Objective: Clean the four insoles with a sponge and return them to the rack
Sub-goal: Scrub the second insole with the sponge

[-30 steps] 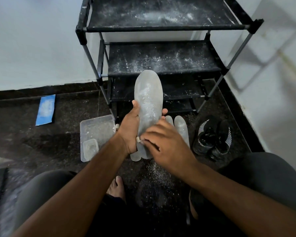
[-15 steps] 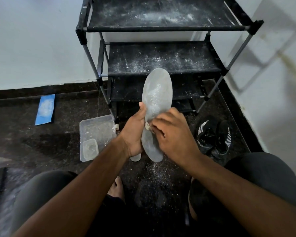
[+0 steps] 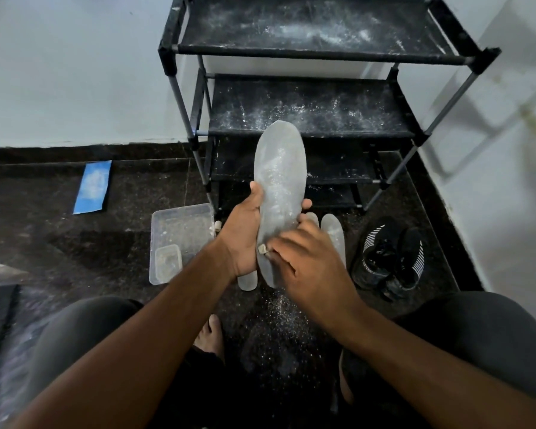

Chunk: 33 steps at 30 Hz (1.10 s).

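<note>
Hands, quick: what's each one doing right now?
Left hand: grips the raised insole from behind.
Right hand: pinches a small sponge against the insole's lower part.

There is a single view, from a camera worn on the person's head. It looks forward and steeply down, wide-angle, so straight lines bend toward the edges. Both forearms enter from the bottom edge and the hands sit close, near the middle of the picture. The person's knees fill the lower corners. Further off, the floor [image 3: 59,243] spreads across the middle and the black rack [image 3: 310,103] stands against the wall [image 3: 75,72] at the top, seen from above and in front.
</note>
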{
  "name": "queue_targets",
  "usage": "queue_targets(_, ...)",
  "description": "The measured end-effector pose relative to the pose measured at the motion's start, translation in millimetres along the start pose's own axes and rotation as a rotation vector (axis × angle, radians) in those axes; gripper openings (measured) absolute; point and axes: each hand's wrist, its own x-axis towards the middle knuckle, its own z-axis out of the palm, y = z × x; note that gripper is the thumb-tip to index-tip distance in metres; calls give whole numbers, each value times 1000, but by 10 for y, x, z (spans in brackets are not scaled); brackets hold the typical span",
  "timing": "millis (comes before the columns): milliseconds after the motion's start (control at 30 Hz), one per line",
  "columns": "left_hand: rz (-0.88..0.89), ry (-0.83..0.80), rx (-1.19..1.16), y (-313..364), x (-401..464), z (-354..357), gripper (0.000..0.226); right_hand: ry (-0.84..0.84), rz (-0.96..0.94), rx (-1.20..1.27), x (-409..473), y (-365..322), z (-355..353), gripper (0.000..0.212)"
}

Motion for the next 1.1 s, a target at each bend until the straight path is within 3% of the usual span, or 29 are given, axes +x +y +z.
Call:
queue_targets(200, 30, 47, 37, -43, 16, 82, 80, 171, 100, -106, 148, 160, -87, 11)
queue_targets(333, 5, 59, 89, -21, 17, 23, 91, 35, -32, 15, 18, -4, -18, 8)
queue_targets(533, 66, 108, 165, -104, 36, -2, 69, 210, 186, -49, 197, 409, -202, 17)
queue_targets(700, 37, 123, 182, -121, 41, 32, 68, -17, 67, -52, 125, 283, -158, 15)
queue_targets(767, 46, 134, 190, -108, 48, 0, 67, 3, 51, -51, 140, 300, -187, 20)
queue_targets(867, 73, 150, 223, -105, 33, 17, 64, 161, 177, -87, 216, 454, -236, 16)
queue_targets(1033, 14, 136, 174, -88, 51, -13, 71, -4, 29, 39, 120, 199, -143, 13)
queue_targets(1100, 15, 163, 177, -82, 42, -20, 68, 39, 38, 21, 146, 268, -175, 13)
